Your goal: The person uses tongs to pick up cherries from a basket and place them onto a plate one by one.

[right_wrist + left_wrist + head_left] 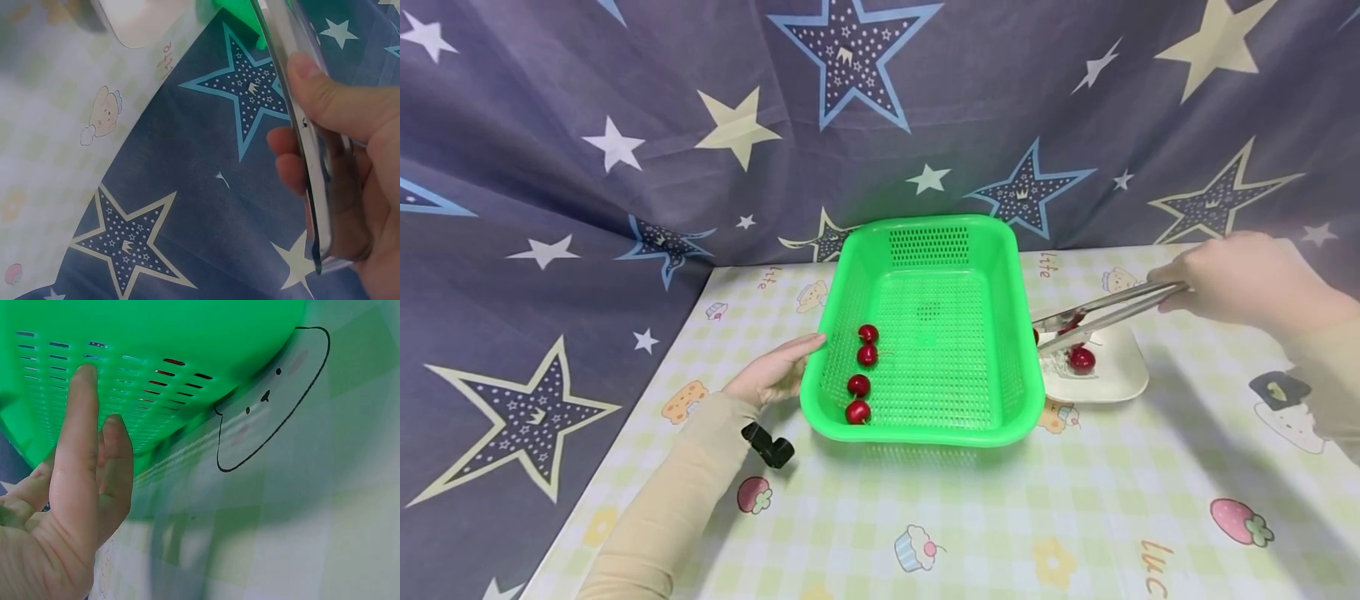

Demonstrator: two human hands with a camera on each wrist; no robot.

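A green plastic basket (925, 435) stands in the middle of the table with several red cherries (867, 355) along its left side. My left hand (778, 367) is at the basket's left wall; in the left wrist view its extended fingers (76, 425) touch the slotted side from outside. My right hand (1232, 271) grips metal tongs (1120, 308) by the handle end, also seen in the right wrist view as tongs (315, 144) between thumb and fingers. The tong tips reach low over a white plate (1123, 383) with cherries (1081, 360) on it, partly hidden by the tongs and basket.
The plate stands close against the basket's right side. A pale checked cloth (820, 533) with printed cartoons covers the table. Behind and to the left hangs a dark star-patterned curtain (685, 167). A black strap piece (767, 446) sits at the left wrist.
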